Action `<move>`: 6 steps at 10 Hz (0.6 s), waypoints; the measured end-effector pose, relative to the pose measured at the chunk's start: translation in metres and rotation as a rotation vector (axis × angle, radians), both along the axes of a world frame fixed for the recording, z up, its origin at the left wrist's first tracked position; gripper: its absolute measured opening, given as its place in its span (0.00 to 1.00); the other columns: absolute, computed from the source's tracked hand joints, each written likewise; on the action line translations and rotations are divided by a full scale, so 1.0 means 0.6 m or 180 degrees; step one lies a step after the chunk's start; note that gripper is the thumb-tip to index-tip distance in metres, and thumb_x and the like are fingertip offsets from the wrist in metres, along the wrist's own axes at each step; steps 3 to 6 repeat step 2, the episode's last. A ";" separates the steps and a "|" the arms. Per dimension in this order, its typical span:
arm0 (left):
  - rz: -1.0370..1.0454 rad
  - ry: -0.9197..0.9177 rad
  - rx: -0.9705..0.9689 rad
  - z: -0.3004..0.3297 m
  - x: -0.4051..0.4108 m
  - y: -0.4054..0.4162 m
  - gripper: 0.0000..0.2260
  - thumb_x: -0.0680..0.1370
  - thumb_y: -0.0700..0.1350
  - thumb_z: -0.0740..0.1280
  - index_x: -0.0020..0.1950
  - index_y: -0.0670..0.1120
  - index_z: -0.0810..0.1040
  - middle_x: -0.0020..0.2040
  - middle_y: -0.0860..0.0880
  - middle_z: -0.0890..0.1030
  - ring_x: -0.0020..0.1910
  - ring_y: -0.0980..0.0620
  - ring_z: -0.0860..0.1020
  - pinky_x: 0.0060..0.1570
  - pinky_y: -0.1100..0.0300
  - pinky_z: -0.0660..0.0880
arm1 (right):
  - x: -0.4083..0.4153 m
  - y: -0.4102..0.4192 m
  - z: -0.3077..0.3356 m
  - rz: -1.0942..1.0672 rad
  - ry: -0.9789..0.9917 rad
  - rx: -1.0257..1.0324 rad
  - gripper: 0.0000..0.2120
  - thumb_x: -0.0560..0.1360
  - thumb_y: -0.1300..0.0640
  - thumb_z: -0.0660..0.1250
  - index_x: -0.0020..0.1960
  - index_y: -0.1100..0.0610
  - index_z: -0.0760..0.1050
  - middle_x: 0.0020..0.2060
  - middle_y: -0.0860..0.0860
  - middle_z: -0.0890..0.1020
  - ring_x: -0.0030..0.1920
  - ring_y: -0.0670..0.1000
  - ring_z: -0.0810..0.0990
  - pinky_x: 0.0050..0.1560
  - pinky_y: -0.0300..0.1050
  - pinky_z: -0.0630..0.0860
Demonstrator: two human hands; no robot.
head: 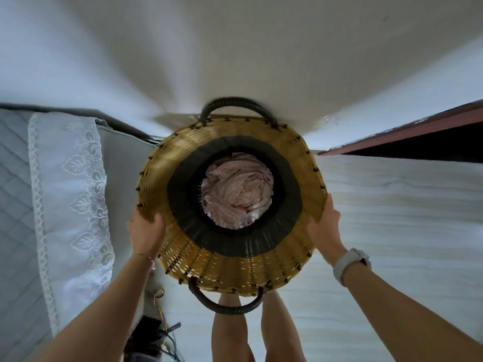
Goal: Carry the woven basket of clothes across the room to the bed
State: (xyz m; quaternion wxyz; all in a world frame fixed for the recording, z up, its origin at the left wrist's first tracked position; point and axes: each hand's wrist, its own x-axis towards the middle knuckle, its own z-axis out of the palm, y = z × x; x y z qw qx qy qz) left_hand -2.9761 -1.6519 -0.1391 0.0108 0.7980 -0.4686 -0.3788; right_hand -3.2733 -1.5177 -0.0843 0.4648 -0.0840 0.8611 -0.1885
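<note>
- We can read no brand, label or writing anywhere in view.
- We count one basket [235, 259], round and woven in tan with a dark band inside and two dark loop handles, one on the far rim and one on the near rim.
- One bundle of pale pink clothes [237, 190] lies at the bottom of the basket.
- Our left hand [145, 231] is closed on the left rim, thumb over the edge and fingers underneath.
- Our right hand [324, 226] grips the right rim, with the palm pressed to the outer wall.
- One light grey watch [351, 263] sits on the right wrist, and one thin bracelet [143, 255] on the left.
- We hold the basket up in front of us, above our two bare legs [230, 333] and the pale floor [392, 205].
- One bed [15, 178] lies just left of the basket, with one white lace-edged cloth [70, 194] over its quilted cover.
- A tangle of cables [162, 333] sits on the floor by the bed.
</note>
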 end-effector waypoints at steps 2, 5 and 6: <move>-0.0133 -0.0072 0.0297 0.054 -0.031 -0.009 0.27 0.75 0.43 0.63 0.72 0.39 0.60 0.68 0.33 0.66 0.66 0.33 0.68 0.66 0.40 0.67 | -0.030 -0.006 -0.008 0.0141 0.0439 0.0054 0.29 0.74 0.60 0.58 0.73 0.57 0.54 0.69 0.62 0.65 0.66 0.65 0.68 0.64 0.62 0.70; -0.0133 -0.0072 0.0297 0.054 -0.031 -0.009 0.27 0.75 0.43 0.63 0.72 0.39 0.60 0.68 0.33 0.66 0.66 0.33 0.68 0.66 0.40 0.67 | -0.030 -0.006 -0.008 0.0141 0.0439 0.0054 0.29 0.74 0.60 0.58 0.73 0.57 0.54 0.69 0.62 0.65 0.66 0.65 0.68 0.64 0.62 0.70; -0.0133 -0.0072 0.0297 0.054 -0.031 -0.009 0.27 0.75 0.43 0.63 0.72 0.39 0.60 0.68 0.33 0.66 0.66 0.33 0.68 0.66 0.40 0.67 | -0.030 -0.006 -0.008 0.0141 0.0439 0.0054 0.29 0.74 0.60 0.58 0.73 0.57 0.54 0.69 0.62 0.65 0.66 0.65 0.68 0.64 0.62 0.70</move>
